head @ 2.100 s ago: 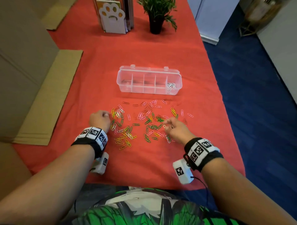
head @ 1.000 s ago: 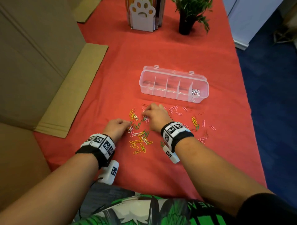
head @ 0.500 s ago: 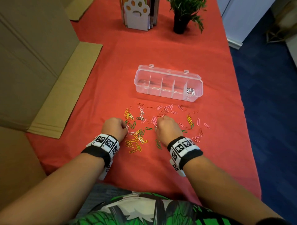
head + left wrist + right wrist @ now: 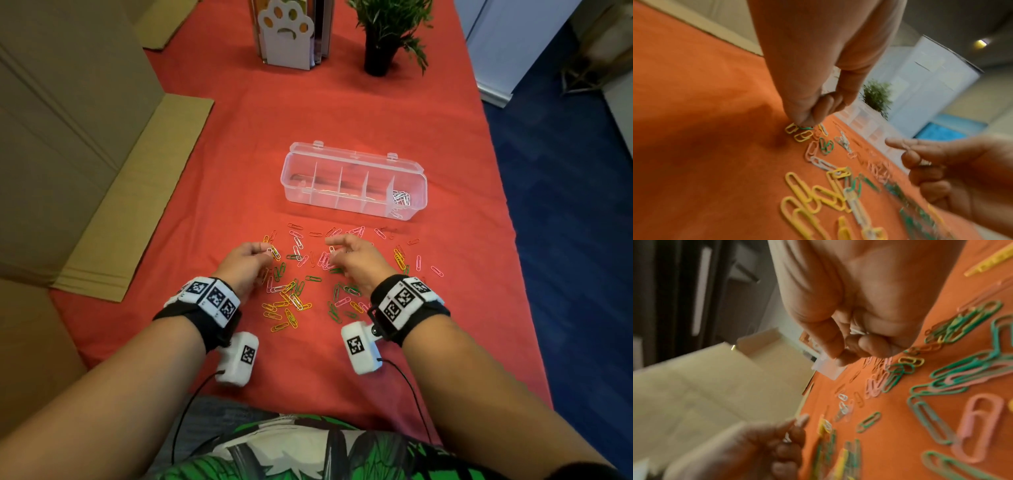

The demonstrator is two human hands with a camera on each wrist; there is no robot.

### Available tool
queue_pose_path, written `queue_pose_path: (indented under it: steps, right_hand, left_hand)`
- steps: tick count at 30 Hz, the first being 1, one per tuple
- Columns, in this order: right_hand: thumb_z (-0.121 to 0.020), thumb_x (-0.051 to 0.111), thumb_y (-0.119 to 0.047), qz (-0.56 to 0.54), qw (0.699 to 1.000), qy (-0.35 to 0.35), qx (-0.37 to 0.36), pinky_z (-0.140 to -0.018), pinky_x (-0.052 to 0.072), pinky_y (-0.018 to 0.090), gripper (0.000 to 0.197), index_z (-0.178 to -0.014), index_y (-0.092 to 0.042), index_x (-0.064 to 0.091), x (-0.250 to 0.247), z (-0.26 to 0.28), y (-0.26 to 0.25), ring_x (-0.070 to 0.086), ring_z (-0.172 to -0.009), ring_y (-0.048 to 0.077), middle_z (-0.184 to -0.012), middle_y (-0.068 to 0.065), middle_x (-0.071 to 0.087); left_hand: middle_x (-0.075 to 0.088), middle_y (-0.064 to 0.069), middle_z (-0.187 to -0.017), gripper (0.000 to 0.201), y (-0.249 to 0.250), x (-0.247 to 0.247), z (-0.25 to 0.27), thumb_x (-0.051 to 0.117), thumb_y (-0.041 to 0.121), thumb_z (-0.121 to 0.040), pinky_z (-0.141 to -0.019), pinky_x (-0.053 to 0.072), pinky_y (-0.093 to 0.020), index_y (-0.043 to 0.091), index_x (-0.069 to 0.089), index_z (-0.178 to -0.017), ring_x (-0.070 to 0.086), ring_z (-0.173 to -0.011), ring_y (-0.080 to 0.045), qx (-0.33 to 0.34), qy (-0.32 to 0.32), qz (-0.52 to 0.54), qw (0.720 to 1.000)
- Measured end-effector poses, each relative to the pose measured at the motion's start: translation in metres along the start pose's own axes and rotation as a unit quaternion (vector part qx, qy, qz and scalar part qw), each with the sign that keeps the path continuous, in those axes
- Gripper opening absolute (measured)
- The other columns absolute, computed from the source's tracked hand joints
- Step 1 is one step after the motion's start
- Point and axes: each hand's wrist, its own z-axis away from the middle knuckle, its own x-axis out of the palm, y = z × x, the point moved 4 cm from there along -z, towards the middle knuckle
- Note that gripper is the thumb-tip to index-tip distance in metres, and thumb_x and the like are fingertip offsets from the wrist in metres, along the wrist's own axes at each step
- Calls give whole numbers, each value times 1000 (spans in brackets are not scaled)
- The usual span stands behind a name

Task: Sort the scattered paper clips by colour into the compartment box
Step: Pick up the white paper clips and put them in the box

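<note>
Coloured paper clips [image 4: 291,301] in yellow, green, pink, red and white lie scattered on the red cloth in front of the clear compartment box [image 4: 356,161]. Its rightmost compartment holds white clips [image 4: 401,198]; the others look empty. My left hand [image 4: 268,251] reaches down into the left part of the pile, its fingertips [image 4: 807,120] pinched together on a small white clip at the cloth. My right hand [image 4: 337,248] hovers over the pink clips, fingers curled, with white clips [image 4: 857,331] tucked in its palm.
Flattened cardboard [image 4: 137,192] lies along the cloth's left side. A paw-print holder [image 4: 286,34] and a potted plant [image 4: 380,41] stand at the far end. The cloth's right edge drops to blue floor [image 4: 565,240].
The right hand swept left across the pile, then drew back to the middle. Both hands have since reached a little farther forward among the clips, wrists lifted off the cloth.
</note>
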Motion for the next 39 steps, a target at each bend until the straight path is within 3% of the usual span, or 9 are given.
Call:
queue_pose_path:
  steps: [5, 10, 14, 18, 21, 27, 33, 36, 39]
  right_hand:
    - [-88, 40, 0, -243, 966, -35, 83, -43, 37, 20, 20, -75, -10, 52, 13, -5, -9, 42, -53, 13, -67, 3, 43]
    - [-86, 57, -11, 44, 997, -31, 49, -39, 32, 19, 20, -68, -21, 57, 27, -21, -17, 40, -52, 9, -68, -4, 55]
    - [-86, 56, -16, 270, 963, 8, -25, -70, 41, 22, 11, -88, -14, 66, 38, -30, -24, 59, -83, 20, -94, 5, 66]
    - [-89, 55, -20, 411, 902, 57, -114, -93, 44, 35, 28, -110, -3, 58, 52, -34, -28, 53, -110, 33, -119, 17, 51]
    - [-89, 56, -24, 471, 865, 84, -152, -92, 47, 42, 35, -115, -2, 51, 63, -32, -27, 50, -111, 35, -119, 18, 48]
    - [-85, 45, -1, 564, 802, 75, -181, -83, 50, 43, 30, -115, 0, 50, 62, -27, -28, 54, -106, 35, -115, 17, 52]
    - [-82, 49, -8, 555, 824, 14, -117, -92, 50, 40, 34, -115, 2, 51, 42, -33, -12, 55, -109, 35, -117, 21, 53]
    - [-85, 50, -8, 423, 903, 24, -78, -81, 48, 32, 22, -106, -3, 54, 24, -31, -9, 59, -98, 29, -105, 15, 60]
    - [-88, 44, -3, 175, 983, 48, -17, -55, 37, 22, 21, -102, -16, 55, 4, -26, 0, 49, -63, 12, -85, -2, 58]
  left_hand:
    - [42, 1, -62, 24, 9, 3, 5, 36, 8, -89, -41, 35, -15, 15, 54, -76, 40, -43, -6, -84, -49, 200, 975]
    - [41, 4, -50, 28, 9, 0, -2, 39, 19, -92, -42, 43, -14, 15, 51, -67, 41, -39, -7, -119, -5, 253, 960]
    - [46, 3, -58, 18, 9, -6, -17, 59, 24, -87, -43, 34, -17, 21, 61, -70, 39, -43, -9, 3, 58, -33, 998]
    - [70, -5, -79, 19, 16, -1, -16, 65, 22, -82, -69, 47, -28, 24, 71, -100, 63, -71, -23, 124, 60, -288, 948]
    - [72, -8, -105, 30, 20, -1, -12, 63, 19, -83, -78, 45, -26, 22, 68, -112, 65, -97, -25, 172, 76, -393, 900]
    - [61, -16, -110, 37, 22, -5, -13, 55, 11, -82, -87, 46, -32, 25, 66, -114, 59, -103, -33, 196, 77, -468, 858]
    - [57, -15, -101, 22, 21, 4, -15, 60, 21, -85, -83, 47, -36, 13, 68, -104, 58, -98, -34, 228, 47, -520, 822]
    - [56, -16, -99, 20, 23, 6, -16, 60, 23, -85, -79, 45, -37, 7, 66, -96, 58, -93, -33, 224, 48, -518, 824]
    - [56, -13, -90, 17, 28, 6, -16, 58, 23, -86, -77, 43, -34, 8, 64, -90, 55, -85, -29, 200, 62, -442, 872]
